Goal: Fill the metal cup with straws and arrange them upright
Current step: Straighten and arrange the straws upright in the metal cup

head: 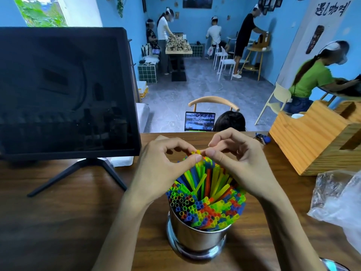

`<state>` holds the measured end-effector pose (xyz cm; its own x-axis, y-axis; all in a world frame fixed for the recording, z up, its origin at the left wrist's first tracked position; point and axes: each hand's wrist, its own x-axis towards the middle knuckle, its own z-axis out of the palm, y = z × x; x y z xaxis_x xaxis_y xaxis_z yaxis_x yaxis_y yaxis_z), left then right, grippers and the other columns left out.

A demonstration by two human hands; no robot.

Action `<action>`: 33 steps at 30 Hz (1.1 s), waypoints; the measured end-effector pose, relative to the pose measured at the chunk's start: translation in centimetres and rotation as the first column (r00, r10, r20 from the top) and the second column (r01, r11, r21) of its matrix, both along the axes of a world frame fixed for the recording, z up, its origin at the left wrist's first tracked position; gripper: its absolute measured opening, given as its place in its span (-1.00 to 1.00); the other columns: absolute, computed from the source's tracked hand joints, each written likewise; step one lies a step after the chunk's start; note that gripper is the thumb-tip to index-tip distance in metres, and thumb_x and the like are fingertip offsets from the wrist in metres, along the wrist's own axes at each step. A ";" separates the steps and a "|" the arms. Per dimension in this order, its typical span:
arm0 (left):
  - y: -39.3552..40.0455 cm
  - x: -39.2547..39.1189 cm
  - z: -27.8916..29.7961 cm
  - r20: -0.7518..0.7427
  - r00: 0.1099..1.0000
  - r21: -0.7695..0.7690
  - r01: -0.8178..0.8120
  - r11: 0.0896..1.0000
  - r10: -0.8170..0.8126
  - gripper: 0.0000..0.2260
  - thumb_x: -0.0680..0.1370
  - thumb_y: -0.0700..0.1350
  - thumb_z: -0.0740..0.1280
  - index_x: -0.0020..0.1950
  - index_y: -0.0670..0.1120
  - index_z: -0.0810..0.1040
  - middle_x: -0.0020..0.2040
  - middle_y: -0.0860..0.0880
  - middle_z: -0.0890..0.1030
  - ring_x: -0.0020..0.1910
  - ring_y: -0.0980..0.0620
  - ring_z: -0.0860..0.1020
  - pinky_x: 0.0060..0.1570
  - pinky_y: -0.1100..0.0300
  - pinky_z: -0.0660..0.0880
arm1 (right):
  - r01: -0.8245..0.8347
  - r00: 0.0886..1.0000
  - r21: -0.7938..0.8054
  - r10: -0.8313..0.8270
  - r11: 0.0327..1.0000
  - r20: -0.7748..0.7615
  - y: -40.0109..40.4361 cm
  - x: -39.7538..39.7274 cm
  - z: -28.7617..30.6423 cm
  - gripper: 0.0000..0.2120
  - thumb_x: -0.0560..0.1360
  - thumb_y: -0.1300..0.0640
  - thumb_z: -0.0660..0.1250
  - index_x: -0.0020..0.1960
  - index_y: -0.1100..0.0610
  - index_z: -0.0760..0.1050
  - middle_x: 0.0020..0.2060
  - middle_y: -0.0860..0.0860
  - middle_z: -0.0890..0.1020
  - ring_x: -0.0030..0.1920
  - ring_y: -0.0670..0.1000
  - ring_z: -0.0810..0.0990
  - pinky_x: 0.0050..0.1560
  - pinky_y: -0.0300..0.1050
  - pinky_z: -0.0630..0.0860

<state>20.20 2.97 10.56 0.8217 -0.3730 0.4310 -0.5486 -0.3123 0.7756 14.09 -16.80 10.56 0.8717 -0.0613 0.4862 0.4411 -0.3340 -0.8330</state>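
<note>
A shiny metal cup [195, 237] stands on the wooden table [68, 222] near its front edge. It is packed with colourful straws [207, 204] in green, yellow, blue and orange, standing roughly upright. A taller bunch rises from the far side of the cup. My left hand [162, 169] and my right hand [240, 159] meet over that bunch. Each pinches the top ends of the tall straws between thumb and fingers.
A dark monitor [64, 90] on a black stand fills the left. A wooden box [316, 139] sits at the right, with a clear plastic bag [340, 202] in front of it. Beyond the table's far edge are a laptop [199, 121], chairs and several people.
</note>
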 end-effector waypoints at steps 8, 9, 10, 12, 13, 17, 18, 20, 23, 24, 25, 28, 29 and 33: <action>-0.2 -0.7 0.3 0.180 0.984 -0.043 0.003 0.999 0.005 -0.81 0.42 -0.04 0.59 -0.02 0.18 0.73 -0.16 0.18 0.68 -0.07 0.12 0.66 -0.06 0.07 0.60 | -0.073 0.995 0.170 0.082 0.983 -0.048 -0.4 -0.1 0.0 -0.88 0.56 0.36 0.37 0.06 0.20 0.52 -0.18 0.08 0.77 -0.03 0.05 0.75 0.11 -0.10 0.61; -0.2 -0.7 0.3 0.208 0.978 -0.052 -0.011 0.999 0.022 -0.83 0.42 -0.02 0.59 -0.03 0.17 0.73 -0.16 0.22 0.67 -0.08 0.12 0.64 -0.08 0.09 0.59 | -0.077 0.994 0.174 0.088 0.982 -0.057 -0.5 -0.1 0.0 -0.88 0.57 0.37 0.36 0.06 0.20 0.52 -0.17 0.10 0.76 -0.03 0.07 0.75 0.10 -0.08 0.62; -0.2 -0.7 0.3 0.231 0.972 -0.068 -0.020 0.998 0.035 -0.84 0.42 0.00 0.57 -0.03 0.16 0.73 -0.15 0.26 0.65 -0.09 0.12 0.64 -0.09 0.11 0.58 | -0.071 0.995 0.152 0.081 0.986 -0.061 -0.5 0.0 0.0 -0.88 0.57 0.36 0.37 0.06 0.20 0.54 -0.16 0.11 0.76 -0.02 0.08 0.75 0.10 -0.05 0.63; -0.2 -0.7 0.2 0.238 0.970 -0.097 -0.023 0.995 0.046 -0.87 0.43 0.04 0.54 -0.03 0.18 0.72 -0.15 0.30 0.65 -0.07 0.11 0.64 -0.07 0.16 0.57 | -0.037 0.997 0.039 0.040 0.999 -0.070 -0.7 0.2 -0.1 -0.89 0.57 0.33 0.39 0.06 0.18 0.58 -0.10 0.09 0.74 0.03 0.06 0.72 0.12 0.00 0.62; -0.1 -0.6 0.2 0.214 0.976 -0.100 -0.021 0.995 0.042 -0.87 0.44 0.03 0.53 -0.03 0.20 0.72 -0.14 0.27 0.66 -0.05 0.10 0.64 -0.05 0.16 0.57 | -0.026 0.996 -0.042 0.022 0.999 -0.090 -0.9 0.2 -0.2 -0.88 0.57 0.29 0.41 0.07 0.14 0.60 -0.05 0.04 0.73 0.05 0.02 0.71 0.13 0.01 0.62; 0.0 -0.3 -0.1 0.103 0.995 0.013 -0.010 1.000 0.009 -0.89 0.50 -0.03 0.52 -0.03 0.19 0.72 -0.13 0.17 0.69 -0.06 0.13 0.65 -0.06 0.16 0.59 | -0.088 0.968 -0.234 0.027 0.968 -0.251 -1.2 0.2 -0.2 -0.88 0.59 0.08 0.40 0.10 -0.01 0.67 -0.02 -0.13 0.72 0.05 -0.07 0.68 0.12 0.02 0.62; 0.0 -0.2 0.0 0.076 0.997 0.026 0.000 1.000 -0.002 -0.89 0.51 -0.05 0.51 -0.03 0.16 0.72 -0.13 0.18 0.69 -0.08 0.16 0.65 -0.06 0.18 0.60 | -0.094 0.962 -0.226 0.030 0.970 -0.272 -1.2 0.1 -0.1 -0.88 0.59 0.07 0.39 0.09 -0.01 0.69 -0.04 -0.13 0.73 0.04 -0.07 0.69 0.12 0.03 0.62; 0.1 -0.2 0.1 0.012 1.000 0.051 0.024 0.998 -0.025 -0.90 0.53 -0.07 0.50 -0.04 0.14 0.72 -0.15 0.24 0.69 -0.09 0.22 0.66 -0.05 0.22 0.62 | -0.079 0.960 -0.228 0.012 0.970 -0.279 -1.2 0.1 0.0 -0.87 0.59 0.07 0.39 0.07 -0.02 0.70 -0.05 -0.12 0.73 0.03 -0.08 0.70 0.10 0.06 0.63; 0.5 -0.2 0.3 -0.089 0.995 0.149 0.051 0.988 -0.038 -0.92 0.54 -0.01 0.49 -0.06 0.20 0.73 -0.19 0.29 0.69 -0.15 0.29 0.66 -0.09 0.18 0.64 | -0.086 0.964 -0.277 0.010 0.957 -0.267 -1.3 -0.1 0.2 -0.83 0.61 0.02 0.34 0.10 -0.04 0.70 -0.03 -0.14 0.73 0.05 -0.10 0.69 0.09 0.07 0.63; 0.6 -0.2 0.3 -0.109 0.993 0.180 0.061 0.982 -0.042 -0.92 0.54 0.02 0.47 -0.04 0.21 0.73 -0.19 0.31 0.69 -0.15 0.31 0.65 -0.09 0.18 0.64 | -0.101 0.963 -0.314 0.014 0.944 -0.270 -1.3 -0.3 0.4 -0.79 0.62 -0.01 0.31 0.13 -0.05 0.70 0.00 -0.16 0.72 0.08 -0.11 0.68 0.10 0.06 0.62; 0.7 -0.2 0.4 -0.123 0.991 0.206 0.073 0.976 -0.048 -0.92 0.55 0.04 0.45 -0.02 0.22 0.73 -0.18 0.33 0.69 -0.14 0.34 0.65 -0.07 0.19 0.64 | -0.121 0.959 -0.347 0.019 0.930 -0.284 -1.4 -0.5 0.6 -0.76 0.64 -0.05 0.27 0.17 -0.08 0.69 0.04 -0.18 0.70 0.11 -0.12 0.66 0.13 0.03 0.61; 1.0 -0.1 0.4 -0.151 0.985 0.243 0.119 0.963 -0.083 -0.87 0.59 0.07 0.39 0.05 0.19 0.73 -0.13 0.31 0.70 -0.10 0.32 0.65 -0.02 0.14 0.64 | -0.166 0.938 -0.391 0.023 0.905 -0.345 -1.6 -1.2 1.2 -0.69 0.66 -0.14 0.19 0.23 -0.14 0.67 0.11 -0.23 0.66 0.16 -0.17 0.63 0.17 -0.02 0.59; 1.1 0.0 0.3 -0.144 0.985 0.247 0.124 0.961 -0.090 -0.86 0.60 0.08 0.38 0.07 0.19 0.73 -0.11 0.30 0.70 -0.08 0.31 0.65 -0.01 0.14 0.64 | -0.165 0.937 -0.411 0.012 0.896 -0.350 -1.7 -1.3 1.3 -0.68 0.66 -0.16 0.18 0.23 -0.16 0.66 0.12 -0.24 0.65 0.16 -0.18 0.62 0.16 -0.04 0.59; 1.0 0.2 0.0 -0.094 0.995 0.203 0.061 0.977 -0.043 -0.86 0.60 0.08 0.37 0.11 0.25 0.69 -0.09 0.32 0.69 -0.06 0.34 0.63 -0.09 0.38 0.55 | -0.098 0.960 -0.511 -0.054 0.854 -0.276 -1.6 -1.3 1.2 -0.70 0.64 -0.15 0.20 0.25 -0.19 0.64 0.14 -0.31 0.60 0.18 -0.24 0.57 0.17 -0.06 0.58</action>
<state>20.38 4.02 10.56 0.8303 -0.4890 0.2673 -0.5002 -0.4426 0.7442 12.81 -18.42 11.79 0.9706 0.1517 0.1869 0.2368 -0.7400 -0.6295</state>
